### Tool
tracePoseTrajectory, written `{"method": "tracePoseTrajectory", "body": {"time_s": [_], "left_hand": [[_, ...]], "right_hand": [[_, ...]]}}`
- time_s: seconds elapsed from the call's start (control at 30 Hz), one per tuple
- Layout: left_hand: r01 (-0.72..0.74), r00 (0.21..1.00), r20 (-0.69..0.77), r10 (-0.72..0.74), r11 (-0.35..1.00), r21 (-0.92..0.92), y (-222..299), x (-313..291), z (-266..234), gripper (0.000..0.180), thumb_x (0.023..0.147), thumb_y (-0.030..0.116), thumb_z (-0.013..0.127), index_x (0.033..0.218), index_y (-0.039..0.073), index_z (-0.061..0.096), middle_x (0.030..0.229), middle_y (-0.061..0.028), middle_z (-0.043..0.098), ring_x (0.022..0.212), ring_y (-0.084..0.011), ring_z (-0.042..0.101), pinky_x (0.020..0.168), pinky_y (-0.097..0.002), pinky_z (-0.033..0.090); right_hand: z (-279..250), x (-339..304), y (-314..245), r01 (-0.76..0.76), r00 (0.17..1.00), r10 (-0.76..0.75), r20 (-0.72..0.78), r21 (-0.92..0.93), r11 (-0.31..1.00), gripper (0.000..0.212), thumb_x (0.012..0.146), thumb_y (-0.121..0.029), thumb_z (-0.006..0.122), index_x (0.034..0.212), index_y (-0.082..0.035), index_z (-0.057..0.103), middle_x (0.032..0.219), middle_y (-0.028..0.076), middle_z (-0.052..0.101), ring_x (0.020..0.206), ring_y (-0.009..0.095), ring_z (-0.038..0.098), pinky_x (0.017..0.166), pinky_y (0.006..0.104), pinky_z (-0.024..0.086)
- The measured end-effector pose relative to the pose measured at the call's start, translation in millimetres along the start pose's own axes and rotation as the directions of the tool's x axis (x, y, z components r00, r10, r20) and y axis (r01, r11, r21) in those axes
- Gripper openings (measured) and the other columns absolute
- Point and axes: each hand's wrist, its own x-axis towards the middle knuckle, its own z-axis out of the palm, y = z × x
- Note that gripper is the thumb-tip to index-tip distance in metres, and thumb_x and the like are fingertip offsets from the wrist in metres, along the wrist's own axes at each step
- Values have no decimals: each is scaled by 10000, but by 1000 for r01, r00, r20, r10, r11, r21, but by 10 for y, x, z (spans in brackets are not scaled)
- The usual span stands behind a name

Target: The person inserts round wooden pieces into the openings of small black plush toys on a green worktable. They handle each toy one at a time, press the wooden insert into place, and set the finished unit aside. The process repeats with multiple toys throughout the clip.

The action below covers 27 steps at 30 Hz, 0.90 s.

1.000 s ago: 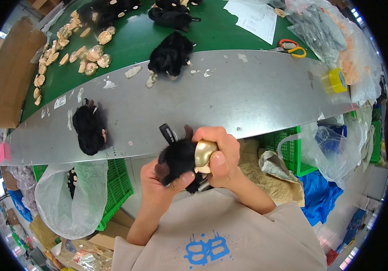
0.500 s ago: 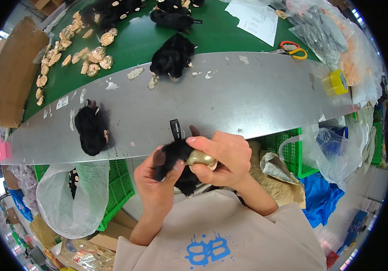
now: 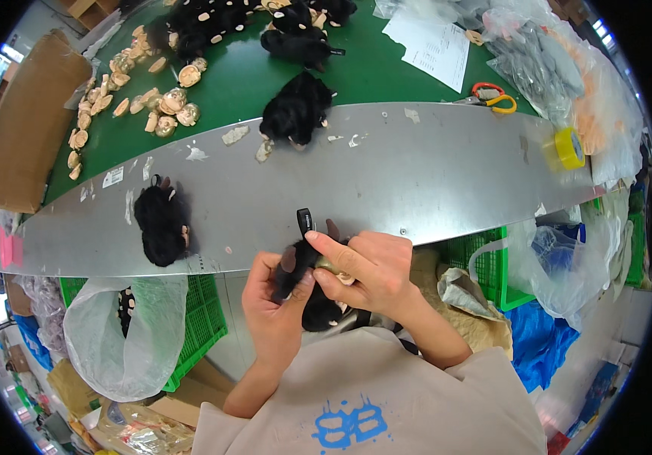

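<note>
My left hand is closed around the head end of a small black plush toy, which has brown ears and a black ribbon loop sticking up from it. In the fingers of my right hand is a shiny gold rounded shell piece, mostly covered by them and pressed against the plush. The toy is held just past the near edge of the metal worktop, in front of my body. A second black plush toy lies on the metal to the left, and another at its far edge.
Gold and beige shell pieces lie scattered on the green surface, with more black plush toys behind. Orange-and-red scissors, a paper sheet and yellow tape are at the right. Green crates stand below.
My hands have shifted slightly right with the toy. My right fingers have closed further over the gold piece, so less of it shows. The whole view has moved a little.
</note>
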Motion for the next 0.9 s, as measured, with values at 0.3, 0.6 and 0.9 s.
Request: {"method": "tracePoseTrajectory", "body": {"time_s": [0.3, 0.6, 0.9], "left_hand": [[92, 976, 202, -84, 995, -31, 75, 81, -118, 249, 851, 53, 750, 1016, 40, 565, 942, 28, 591, 866, -35, 535, 795, -204, 455], [67, 940, 338, -46, 997, -49, 152, 81, -190, 238, 862, -18, 690, 1071, 7, 580, 1099, -31, 589, 988, -83, 539, 880, -235, 432], [-55, 896, 433, 96, 993, -107, 91, 219, -276, 253, 867, 15, 608, 1113, -36, 580, 1206, -138, 578, 1064, -165, 558, 925, -279, 424]], "right_hand": [[-120, 68, -64, -186, 980, 143, 139, 372, 909, 348, 900, -197, 594, 1217, -72, 664, 598, 17, 479, 484, 184, 444, 471, 282, 389], [-286, -5, 8, -817, 486, 228, 844, 531, -225, 680, 774, -349, 823, 1279, -8, 521, 1102, 33, 613, 1018, 133, 575, 910, 289, 461], [-245, 26, 5, -822, 453, 230, 861, 504, -267, 733, 759, -267, 843, 1333, 19, 488, 1116, 53, 612, 994, 133, 584, 838, 290, 523]]}}
